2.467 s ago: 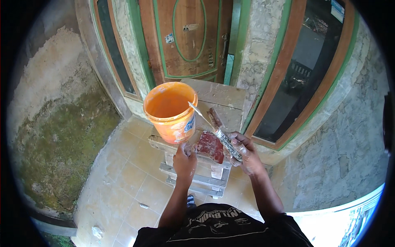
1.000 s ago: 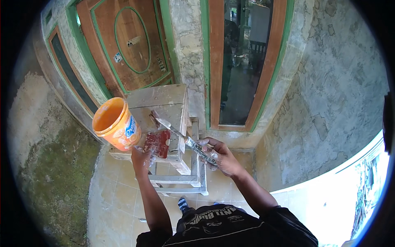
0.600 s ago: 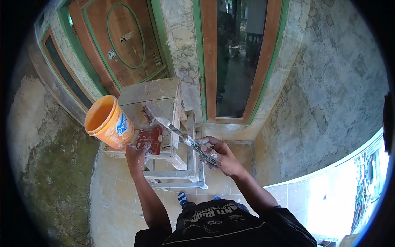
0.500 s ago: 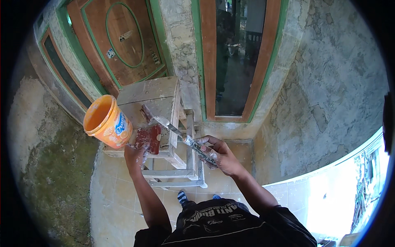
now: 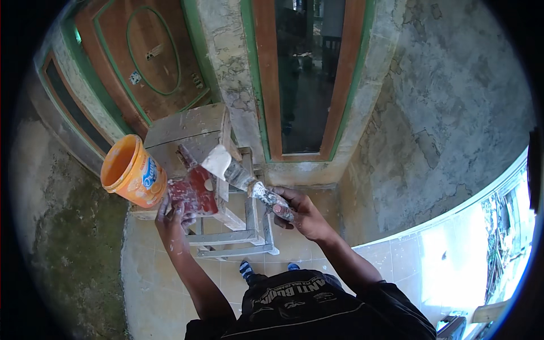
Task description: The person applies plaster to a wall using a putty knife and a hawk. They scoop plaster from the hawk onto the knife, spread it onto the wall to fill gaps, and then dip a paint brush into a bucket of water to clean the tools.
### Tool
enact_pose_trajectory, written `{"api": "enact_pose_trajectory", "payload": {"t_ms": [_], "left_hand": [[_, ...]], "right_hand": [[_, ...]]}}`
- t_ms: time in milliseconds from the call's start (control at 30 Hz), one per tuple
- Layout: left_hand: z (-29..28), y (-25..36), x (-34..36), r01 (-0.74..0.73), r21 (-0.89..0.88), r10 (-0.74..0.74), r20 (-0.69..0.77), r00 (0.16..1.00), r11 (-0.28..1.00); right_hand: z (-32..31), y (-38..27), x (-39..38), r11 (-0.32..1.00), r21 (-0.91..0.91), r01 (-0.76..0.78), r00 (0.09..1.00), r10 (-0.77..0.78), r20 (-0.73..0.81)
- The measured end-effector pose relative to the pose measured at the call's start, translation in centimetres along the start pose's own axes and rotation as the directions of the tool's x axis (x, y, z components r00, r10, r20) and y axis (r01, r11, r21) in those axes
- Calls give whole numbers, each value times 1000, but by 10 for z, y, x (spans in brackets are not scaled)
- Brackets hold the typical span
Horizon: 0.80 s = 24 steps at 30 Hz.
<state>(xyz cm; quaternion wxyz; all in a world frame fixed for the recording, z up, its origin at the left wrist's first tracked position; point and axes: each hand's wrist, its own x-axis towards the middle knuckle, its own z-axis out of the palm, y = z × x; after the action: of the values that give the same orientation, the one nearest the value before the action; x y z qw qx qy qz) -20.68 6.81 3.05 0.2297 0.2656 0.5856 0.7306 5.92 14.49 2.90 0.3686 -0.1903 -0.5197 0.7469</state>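
Observation:
My right hand (image 5: pixel 300 212) grips the handle of a putty knife (image 5: pixel 241 175) whose blade carries a lump of white filler at its tip, held over a wooden stool. My left hand (image 5: pixel 173 212) holds a red flat board (image 5: pixel 194 195) smeared with white filler, just left of the blade. An orange bucket (image 5: pixel 131 173) sits at the left end of the stool, beside my left hand.
The wooden stool (image 5: pixel 226 226) stands on a tiled floor in front of me. Behind it are a brown door with green frame (image 5: pixel 153 62), a plastered pillar (image 5: pixel 226 68) and a window with brown frame (image 5: pixel 309 79). A rough grey wall (image 5: pixel 447 113) rises on the right.
The view has swung left to right since the oldest frame. The knife tip now carries a lump of white filler and is lifted off the red board.

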Motion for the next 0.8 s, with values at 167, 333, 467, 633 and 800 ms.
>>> {"api": "enact_pose_trajectory", "payload": {"t_ms": [167, 333, 467, 633, 800], "left_hand": [[26, -15, -30, 303, -122, -247, 341, 907, 945], [76, -24, -56, 469, -108, -324, 589, 740, 876], [98, -36, -66, 545, -116, -302, 728, 615, 830], [116, -45, -92, 708, -160, -290, 833, 471, 688], [129, -41, -124, 769, -225, -299, 828, 475, 599]], "right_hand": [[-29, -3, -22, 996, 33, 85, 995, -83, -50], [-54, -16, -55, 993, 99, 66, 987, -50, -156], [-64, -22, -76, 997, -29, 66, 961, -71, -268], [-75, -13, -94, 988, -76, 136, 901, -155, -406], [-69, 5, -98, 960, -145, 238, 844, -279, -459]]}}
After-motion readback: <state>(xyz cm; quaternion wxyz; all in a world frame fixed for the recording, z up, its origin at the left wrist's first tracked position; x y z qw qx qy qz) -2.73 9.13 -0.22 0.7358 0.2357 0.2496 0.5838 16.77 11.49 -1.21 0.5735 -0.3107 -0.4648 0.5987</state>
